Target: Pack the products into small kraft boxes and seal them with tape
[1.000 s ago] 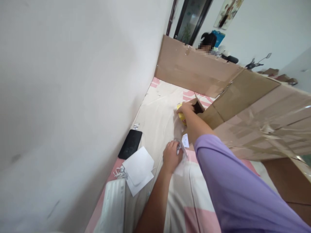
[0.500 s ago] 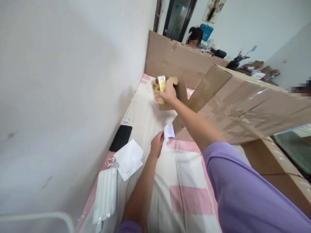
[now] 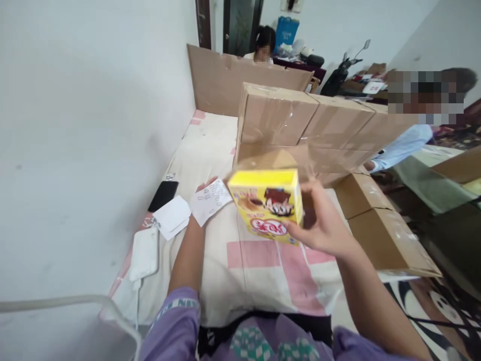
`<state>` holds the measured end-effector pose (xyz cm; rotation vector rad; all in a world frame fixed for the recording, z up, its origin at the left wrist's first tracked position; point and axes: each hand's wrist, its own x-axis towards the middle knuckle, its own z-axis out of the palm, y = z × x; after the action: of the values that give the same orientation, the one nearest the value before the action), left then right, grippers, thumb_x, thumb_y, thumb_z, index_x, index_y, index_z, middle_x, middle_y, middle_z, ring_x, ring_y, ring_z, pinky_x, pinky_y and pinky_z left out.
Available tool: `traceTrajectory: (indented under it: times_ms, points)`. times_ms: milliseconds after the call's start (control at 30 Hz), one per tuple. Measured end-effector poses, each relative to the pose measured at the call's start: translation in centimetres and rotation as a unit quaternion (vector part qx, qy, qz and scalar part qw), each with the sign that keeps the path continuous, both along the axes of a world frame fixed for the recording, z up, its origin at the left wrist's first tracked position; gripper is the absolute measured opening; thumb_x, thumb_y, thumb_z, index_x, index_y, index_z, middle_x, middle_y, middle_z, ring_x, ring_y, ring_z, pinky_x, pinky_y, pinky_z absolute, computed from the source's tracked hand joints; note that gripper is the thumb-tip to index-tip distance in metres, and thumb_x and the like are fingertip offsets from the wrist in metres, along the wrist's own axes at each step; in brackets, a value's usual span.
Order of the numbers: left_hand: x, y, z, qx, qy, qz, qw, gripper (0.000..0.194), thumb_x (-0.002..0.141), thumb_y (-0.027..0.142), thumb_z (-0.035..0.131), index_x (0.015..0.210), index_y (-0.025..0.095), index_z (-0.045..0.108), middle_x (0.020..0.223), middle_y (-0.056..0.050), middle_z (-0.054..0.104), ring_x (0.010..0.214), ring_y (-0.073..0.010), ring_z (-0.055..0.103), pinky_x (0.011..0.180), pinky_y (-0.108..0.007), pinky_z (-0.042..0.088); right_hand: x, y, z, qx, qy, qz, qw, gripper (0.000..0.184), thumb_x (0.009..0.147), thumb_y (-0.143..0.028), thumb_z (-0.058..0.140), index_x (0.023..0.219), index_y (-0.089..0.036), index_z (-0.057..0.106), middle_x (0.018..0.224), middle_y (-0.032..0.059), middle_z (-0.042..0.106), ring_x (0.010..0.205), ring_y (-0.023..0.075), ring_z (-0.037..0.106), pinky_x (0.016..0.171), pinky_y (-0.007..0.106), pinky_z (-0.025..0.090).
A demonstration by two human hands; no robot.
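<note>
My right hand [image 3: 325, 225] grips a yellow snack box [image 3: 263, 200] with cartoon pictures and red lettering, thumb across its front. The box is tilted over the cloth-covered surface [image 3: 218, 260]. Directly behind it is a small brown cardboard carton [image 3: 280, 158], blurred and partly hidden; whether my fingers also touch it I cannot tell. To the left, my left hand [image 3: 206, 184] is closed on a white paper sheet [image 3: 210, 203] with small printed shapes. That sheet covers most of the fingers. Its right corner comes close to the yellow box's left side.
Along the wall lie a black flat object [image 3: 163, 195], white sheets [image 3: 173, 218] and a white power bank [image 3: 145, 253] with a cable. Tall cardboard panels [image 3: 278, 115] stand ahead, an open carton [image 3: 376, 225] right. Two people sit beyond.
My right hand has brought the yellow box back toward me and to the right. The paper has risen and spread out in my left hand. The camera view has shifted.
</note>
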<state>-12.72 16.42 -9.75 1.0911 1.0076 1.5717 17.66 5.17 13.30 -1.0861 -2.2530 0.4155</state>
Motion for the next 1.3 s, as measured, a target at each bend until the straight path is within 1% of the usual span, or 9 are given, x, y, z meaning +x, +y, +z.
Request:
traceTrajectory:
  times_ms: [67,133,200,400,600,800,967,1133,1300]
  points:
    - [0.1,-0.9,0.3,-0.040,-0.093,-0.092,0.991,0.071,0.102,0.065,0.024,0.137,0.014,0.060,0.136,-0.015,0.065,0.124,-0.0343,0.064,0.099,-0.054,0.055,4.0,-2.3,-2.1,-0.014,-0.102,-0.010,0.995,0.037,0.084,-0.041,0.069,0.112,-0.025,0.051,0.106,0.0094,0.057,0.086,0.0248,0.062,0.068,0.040,0.051]
    - [0.4,-1.3,0.5,-0.107,-0.179,-0.169,0.963,0.060,0.097,0.055,0.041,0.139,0.017,0.058,0.142,-0.015,0.063,0.132,-0.0355,0.059,0.105,-0.056,0.051,6.6,-4.0,-3.8,-0.047,-0.196,-0.026,0.979,0.031,0.085,-0.034,0.066,0.111,-0.025,0.052,0.110,0.0091,0.057,0.082,0.0237,0.060,0.065,0.038,0.048]
    - [0.9,-1.4,0.5,-0.168,-0.198,-0.186,0.948,0.052,0.087,0.035,0.054,0.135,0.015,0.061,0.138,-0.015,0.065,0.132,-0.0363,0.060,0.107,-0.057,0.049,8.0,-5.4,-5.1,-0.081,-0.244,-0.027,0.966,0.028,0.087,-0.032,0.062,0.112,-0.025,0.052,0.114,0.0087,0.057,0.082,0.0233,0.061,0.065,0.037,0.046]
    - [4.4,-1.1,-0.8,-0.209,-0.171,-0.110,0.957,0.058,0.072,0.020,0.056,0.129,0.013,0.062,0.138,-0.017,0.065,0.126,-0.0373,0.063,0.104,-0.061,0.051,9.0,-7.5,-8.3,-0.148,-0.208,0.029,0.966,0.032,0.085,-0.031,0.065,0.113,-0.022,0.052,0.119,0.0089,0.055,0.089,0.0230,0.062,0.073,0.035,0.048]
    - [7.5,-2.0,-3.2,-0.166,-0.139,0.067,0.974,0.078,0.070,0.022,0.056,0.147,0.019,0.047,0.154,-0.010,0.053,0.141,-0.0322,0.052,0.112,-0.055,0.049,9.5,-9.0,-11.4,-0.161,-0.182,0.049,0.969,0.034,0.083,-0.028,0.063,0.115,-0.022,0.053,0.120,0.0090,0.054,0.099,0.0258,0.062,0.079,0.037,0.051]
    - [8.1,-4.2,-5.2,-0.158,-0.016,0.199,0.967,0.063,0.090,0.039,0.054,0.150,0.021,0.043,0.158,-0.014,0.047,0.145,-0.0295,0.047,0.112,-0.053,0.048,10.4,-9.5,-13.6,-0.166,-0.123,0.065,0.976,0.033,0.085,-0.027,0.063,0.116,-0.025,0.053,0.127,0.0100,0.057,0.122,0.0307,0.056,0.103,0.044,0.048]
    - [6.4,-6.1,-4.4,-0.162,0.161,0.219,0.949,0.043,0.088,0.036,0.059,0.125,0.014,0.063,0.134,-0.017,0.065,0.138,-0.0357,0.052,0.116,-0.059,0.041,10.6,-9.4,-14.1,-0.171,-0.092,0.070,0.979,0.041,0.081,-0.024,0.065,0.121,-0.024,0.054,0.125,0.0127,0.061,0.124,0.0343,0.056,0.105,0.049,0.047]
    - [6.6,-5.6,-3.2,-0.125,0.368,0.119,0.914,0.042,0.078,0.027,0.071,0.120,0.022,0.069,0.151,-0.012,0.056,0.154,-0.0352,0.032,0.130,-0.052,0.011,10.3,-9.4,-14.3,-0.237,-0.058,0.069,0.967,0.045,0.080,-0.019,0.062,0.124,-0.023,0.053,0.123,0.0127,0.065,0.119,0.0323,0.062,0.099,0.045,0.052]
    - [9.5,-3.0,-4.5,-0.119,0.519,-0.011,0.846,0.050,0.087,0.034,0.066,0.136,0.023,0.062,0.162,-0.012,0.044,0.157,-0.0348,0.025,0.128,-0.056,-0.003,10.1,-9.5,-14.7,-0.250,-0.032,0.065,0.966,0.051,0.078,-0.017,0.062,0.127,-0.023,0.053,0.122,0.0133,0.068,0.116,0.0320,0.064,0.101,0.047,0.053]
